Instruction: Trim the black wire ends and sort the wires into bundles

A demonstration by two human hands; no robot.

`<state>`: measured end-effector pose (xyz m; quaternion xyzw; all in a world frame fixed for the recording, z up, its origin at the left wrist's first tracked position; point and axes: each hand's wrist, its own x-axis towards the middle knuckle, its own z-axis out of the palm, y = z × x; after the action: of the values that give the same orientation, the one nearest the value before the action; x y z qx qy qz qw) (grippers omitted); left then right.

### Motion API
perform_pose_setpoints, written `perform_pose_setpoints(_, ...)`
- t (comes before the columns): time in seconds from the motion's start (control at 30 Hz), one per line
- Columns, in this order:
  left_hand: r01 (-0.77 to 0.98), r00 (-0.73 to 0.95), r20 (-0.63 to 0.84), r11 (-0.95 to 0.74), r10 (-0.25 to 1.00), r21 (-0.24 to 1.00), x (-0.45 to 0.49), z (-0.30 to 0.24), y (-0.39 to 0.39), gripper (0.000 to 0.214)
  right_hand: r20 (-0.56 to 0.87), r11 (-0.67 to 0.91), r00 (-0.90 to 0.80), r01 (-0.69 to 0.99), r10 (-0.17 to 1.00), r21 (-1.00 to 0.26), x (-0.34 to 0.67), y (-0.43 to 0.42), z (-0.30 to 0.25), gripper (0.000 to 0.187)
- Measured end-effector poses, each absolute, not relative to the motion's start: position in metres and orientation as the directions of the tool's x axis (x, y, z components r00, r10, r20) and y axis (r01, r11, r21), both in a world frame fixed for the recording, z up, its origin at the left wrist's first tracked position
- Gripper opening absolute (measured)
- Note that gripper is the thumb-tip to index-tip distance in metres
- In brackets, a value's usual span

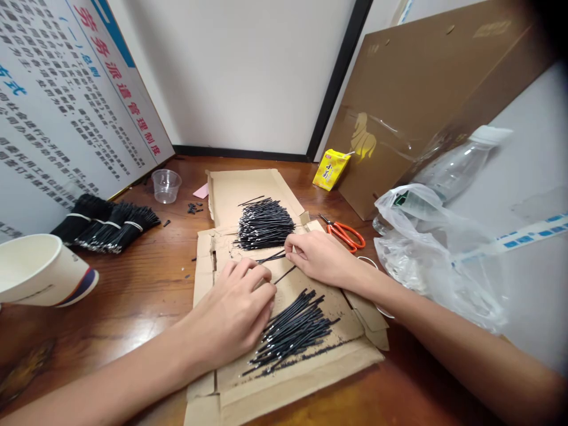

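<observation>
On a flattened cardboard sheet (pixel 248 177) lie two piles of short black wires, many with silvery tips. The far pile (pixel 266 223) is dense and evenly laid; the near pile (pixel 295 331) is looser and slanted. Between them, my left hand (pixel 246 299) is closed, fingers curled down around the end of a thin black wire (pixel 284 274). My right hand (pixel 315 254) pinches the ends of a few black wires (pixel 271 257) with thumb and forefinger, just in front of the far pile. The fingertips of my left hand are partly hidden.
Orange-handled scissors (pixel 346 234) lie right of the cardboard. A paper cup (pixel 48 269), tied wire bundles (pixel 109 225) and a clear plastic cup (pixel 166 186) stand left. A yellow drink carton (pixel 331 170), a brown box (pixel 399 89) and a plastic bag (pixel 426 236) are right.
</observation>
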<state>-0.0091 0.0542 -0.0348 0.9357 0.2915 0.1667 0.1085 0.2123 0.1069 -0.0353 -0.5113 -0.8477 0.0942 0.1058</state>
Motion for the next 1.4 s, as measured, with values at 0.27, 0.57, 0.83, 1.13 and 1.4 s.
perform_pose_setpoints(0.27,0.520,0.768,0.247,-0.800,0.591,0.298,-0.009,-0.034,0.054,0.022,0.080,0.446,-0.439,0.869,0.895,-0.215,0.211,0.106,-0.032,0.016)
perform_pose_setpoints(0.57,0.538,0.758,0.242,-0.790,0.606,0.292,-0.008,-0.035,0.055,0.024,0.003,0.470,-0.484,0.848,0.875,-0.245,0.215,0.106,-0.026,0.013)
perform_pose_setpoints(0.83,0.533,0.760,0.250,-0.796,0.599,0.288,-0.009,-0.035,0.055,0.022,-0.015,0.453,-0.463,0.874,0.886,-0.176,0.222,0.109,-0.026,0.014)
perform_pose_setpoints(1.13,0.480,0.797,0.258,-0.832,0.546,0.278,-0.008,-0.036,0.056,0.019,-0.008,0.598,-0.639,0.724,0.769,-0.346,0.224,0.109,-0.024,0.014)
perform_pose_setpoints(1.4,0.490,0.782,0.282,-0.828,0.555,0.272,-0.011,-0.039,0.055,0.020,-0.037,0.603,-0.678,0.676,0.734,-0.422,0.218,0.104,-0.025,0.015)
